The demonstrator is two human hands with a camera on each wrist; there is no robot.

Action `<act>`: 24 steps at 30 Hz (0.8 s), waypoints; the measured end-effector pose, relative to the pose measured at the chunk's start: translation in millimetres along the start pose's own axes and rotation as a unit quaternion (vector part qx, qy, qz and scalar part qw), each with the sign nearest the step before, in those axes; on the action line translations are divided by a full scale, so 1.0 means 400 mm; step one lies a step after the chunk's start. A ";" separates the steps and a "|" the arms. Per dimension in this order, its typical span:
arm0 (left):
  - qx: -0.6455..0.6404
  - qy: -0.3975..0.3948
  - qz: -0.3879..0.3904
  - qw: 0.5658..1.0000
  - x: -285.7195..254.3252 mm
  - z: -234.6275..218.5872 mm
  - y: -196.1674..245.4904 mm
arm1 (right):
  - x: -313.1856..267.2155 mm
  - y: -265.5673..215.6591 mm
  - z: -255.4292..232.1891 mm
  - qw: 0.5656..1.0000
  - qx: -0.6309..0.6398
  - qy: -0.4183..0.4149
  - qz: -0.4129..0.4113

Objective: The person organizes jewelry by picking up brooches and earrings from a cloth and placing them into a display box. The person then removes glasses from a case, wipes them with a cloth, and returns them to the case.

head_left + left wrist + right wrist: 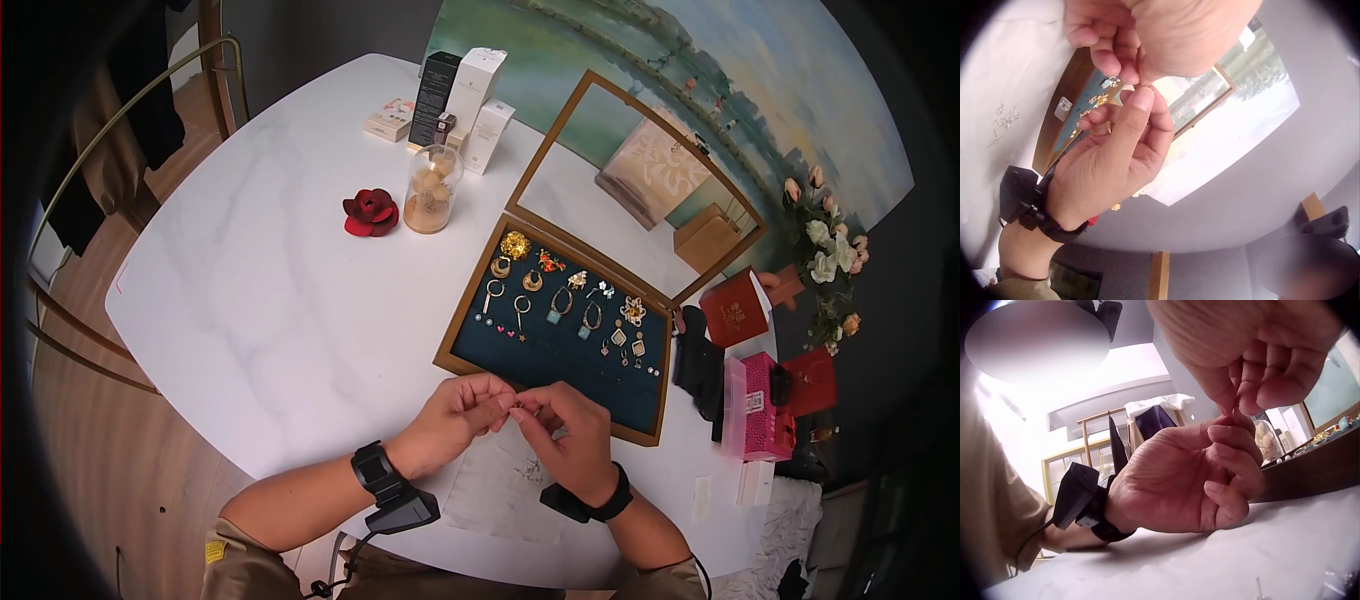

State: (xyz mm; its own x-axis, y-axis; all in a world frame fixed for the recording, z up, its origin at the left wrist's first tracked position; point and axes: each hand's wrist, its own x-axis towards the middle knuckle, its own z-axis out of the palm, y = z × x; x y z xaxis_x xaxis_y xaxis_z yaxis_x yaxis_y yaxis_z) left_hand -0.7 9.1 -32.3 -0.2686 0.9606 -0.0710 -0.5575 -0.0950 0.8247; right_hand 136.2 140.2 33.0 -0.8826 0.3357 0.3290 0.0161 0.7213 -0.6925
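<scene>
My left hand [455,425] and right hand [570,430] meet at the fingertips, close over the front edge of the jewellery case [480,375]. Thumb and forefinger of each pinch a tiny gold-toned piece of jewellery [517,405]; fingers mostly hide it, and I cannot tell its exact kind. In the left wrist view the right hand [1113,150] has its thumb pressed against the forefinger. The right wrist view shows the left hand [1191,475] with its other fingers loosely curled. Rows of earrings [562,303] and brooches lie on the case's dark green lining.
Thin silver pieces [530,470] lie on a white sheet [490,500] below the hands. The case's mirrored lid [545,150] stands raised. A glass dome [432,185], a red flower [371,212] and boxes [480,85] stand behind; a pink box [757,405] is at right.
</scene>
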 end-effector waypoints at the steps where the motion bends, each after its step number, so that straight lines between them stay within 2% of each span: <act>1: -0.003 -0.005 0.003 1.000 0.000 0.000 0.000 | -0.001 0.002 0.000 1.000 0.000 0.000 0.000; 7: 0.007 -0.009 -0.010 1.000 -0.001 0.001 0.003 | 0.001 0.004 -0.009 1.000 -0.003 -0.011 0.012; 14: 0.021 0.005 -0.008 1.000 -0.001 0.012 0.005 | 0.011 0.001 -0.027 0.999 -0.016 -0.032 -0.024; 20: 0.013 -0.021 -0.018 1.000 -0.002 -0.001 0.001 | 0.013 0.012 -0.028 0.997 -0.027 -0.028 -0.059; 24: 0.038 0.018 -0.023 0.999 -0.002 0.016 0.019 | 0.041 0.010 -0.057 0.997 -0.069 -0.010 -0.043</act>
State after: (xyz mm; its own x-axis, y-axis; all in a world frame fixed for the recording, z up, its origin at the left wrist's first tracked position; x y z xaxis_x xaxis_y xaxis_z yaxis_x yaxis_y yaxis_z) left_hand 0.4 9.1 -22.1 -0.2724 0.9534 -0.1296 -0.5100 -0.0289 0.8597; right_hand 132.4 162.6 50.2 -0.8925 0.2586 0.3696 0.0036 0.8234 -0.5674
